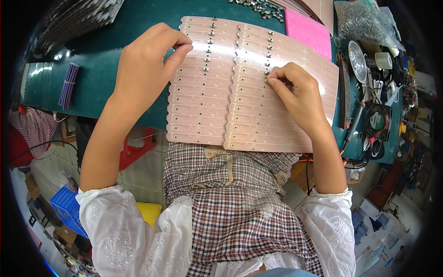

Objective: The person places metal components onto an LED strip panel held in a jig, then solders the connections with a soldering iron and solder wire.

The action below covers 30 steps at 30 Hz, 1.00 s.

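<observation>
Two pinkish circuit board panels (258, 106), scored into long strips, lie side by side before me. Small metal parts (210, 42) sit in a column on the upper strips of the left panel, and a similar column (270, 40) runs down the right one. My left hand (147, 57) hovers by the left panel's upper left edge, thumb and forefinger pinched; what is between them, if anything, is too small to tell. My right hand (300, 94) is closed in a pinch at the lower end of the right column, fingertips on a small metal part.
Loose metal parts (263, 8) lie at the far edge beside a pink foam sheet (309, 32). A bag of small parts (362, 23), a metal dish (357, 60), a soldering iron (355, 122) and a fan (377, 120) crowd the right. A banded bundle of strips (68, 86) lies left.
</observation>
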Available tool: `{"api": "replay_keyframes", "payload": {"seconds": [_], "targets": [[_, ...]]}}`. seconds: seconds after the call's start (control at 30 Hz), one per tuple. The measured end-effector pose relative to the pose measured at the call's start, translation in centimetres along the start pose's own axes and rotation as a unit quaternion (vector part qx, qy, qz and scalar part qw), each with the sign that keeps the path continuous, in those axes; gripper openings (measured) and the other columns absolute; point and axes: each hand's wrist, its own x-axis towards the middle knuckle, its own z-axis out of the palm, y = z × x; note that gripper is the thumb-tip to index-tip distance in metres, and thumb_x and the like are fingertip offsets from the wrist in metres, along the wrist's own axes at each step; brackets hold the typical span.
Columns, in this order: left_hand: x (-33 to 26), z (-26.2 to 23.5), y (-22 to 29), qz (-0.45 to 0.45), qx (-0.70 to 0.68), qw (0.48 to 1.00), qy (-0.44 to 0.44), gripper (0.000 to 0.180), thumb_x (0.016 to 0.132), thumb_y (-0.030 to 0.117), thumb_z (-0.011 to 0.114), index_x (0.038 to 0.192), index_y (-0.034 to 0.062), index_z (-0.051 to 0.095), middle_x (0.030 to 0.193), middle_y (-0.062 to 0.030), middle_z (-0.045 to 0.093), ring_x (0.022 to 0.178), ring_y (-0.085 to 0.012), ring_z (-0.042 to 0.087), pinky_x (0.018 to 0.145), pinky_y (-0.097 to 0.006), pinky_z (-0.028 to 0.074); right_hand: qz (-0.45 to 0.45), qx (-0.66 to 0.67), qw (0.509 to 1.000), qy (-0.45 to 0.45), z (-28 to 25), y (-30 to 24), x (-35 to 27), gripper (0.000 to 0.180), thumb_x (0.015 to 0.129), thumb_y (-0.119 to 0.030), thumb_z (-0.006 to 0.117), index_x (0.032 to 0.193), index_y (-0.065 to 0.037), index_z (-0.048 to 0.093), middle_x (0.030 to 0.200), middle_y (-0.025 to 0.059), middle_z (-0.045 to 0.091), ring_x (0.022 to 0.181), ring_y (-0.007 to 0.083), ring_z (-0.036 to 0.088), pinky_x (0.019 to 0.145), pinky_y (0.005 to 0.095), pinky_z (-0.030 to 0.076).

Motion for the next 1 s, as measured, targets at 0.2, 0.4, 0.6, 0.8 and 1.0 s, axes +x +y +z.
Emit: {"api": "replay_keyframes", "payload": {"seconds": [0.2, 0.4, 0.6, 0.8, 1.0], "targets": [[1.3, 0.3, -0.9, 0.035, 0.004, 0.999, 0.014, 0.007, 0.085, 0.005, 0.071, 0.092, 0.0022, 0.069, 0.082, -0.0058, 0.065, 0.072, -0.0182, 0.062, 0.057, -0.029, 0.045, -0.006, -0.013, 1.0, -0.006, 0.5, 0.0, -0.1, 0.008, 0.084, -0.003, 0.071, 0.091, 0.0, 0.068, 0.084, 0.012, 0.064, 0.069, 0.0232, 0.062, 0.065, 0.0333, 0.05], [4.7, 1.3, -0.7, 0.037, -0.003, 0.999, -0.016, 0.01, 0.087, 0.011, 0.069, 0.092, 0.0022, 0.069, 0.085, -0.0071, 0.066, 0.077, -0.0219, 0.064, 0.066, -0.031, 0.048, -0.152, -0.119, 0.981, 0.034, 1.1, 0.5, -0.2, 0.009, 0.077, 0.0, 0.072, 0.084, 0.0, 0.066, 0.081, 0.0132, 0.062, 0.074, 0.0312, 0.063, 0.067, 0.0394, 0.053], [10.1, 6.3, -0.3, 0.03, -0.043, 0.995, -0.086, 0.016, 0.086, 0.017, 0.07, 0.092, 0.0023, 0.07, 0.087, -0.0093, 0.071, 0.081, -0.0271, 0.067, 0.075, -0.038, 0.052, -0.175, -0.133, 0.974, 0.051, 1.3, 0.9, -0.4, 0.01, 0.075, -0.001, 0.073, 0.082, -0.001, 0.065, 0.081, 0.0119, 0.061, 0.076, 0.0308, 0.063, 0.067, 0.0401, 0.053], [13.8, 10.8, 1.9, -0.058, 0.033, 0.987, -0.147, 0.017, 0.082, 0.022, 0.074, 0.084, 0.0052, 0.075, 0.082, -0.013, 0.072, 0.08, -0.0311, 0.07, 0.074, -0.043, 0.054, -0.169, -0.117, 0.978, 0.044, 0.3, 0.4, -0.4, 0.011, 0.077, -0.002, 0.074, 0.085, -0.002, 0.066, 0.08, 0.0107, 0.061, 0.075, 0.0295, 0.063, 0.066, 0.0391, 0.053], [14.3, 12.0, 2.1, -0.091, 0.082, 0.98, -0.157, 0.016, 0.077, 0.023, 0.077, 0.078, 0.0069, 0.077, 0.079, -0.0155, 0.072, 0.077, -0.0339, 0.07, 0.072, -0.045, 0.055, -0.121, -0.105, 0.979, 0.124, -2.8, 2.4, 4.6, 0.006, 0.081, -0.003, 0.072, 0.086, -0.003, 0.069, 0.08, 0.0114, 0.063, 0.074, 0.0293, 0.065, 0.066, 0.0363, 0.052]]}}
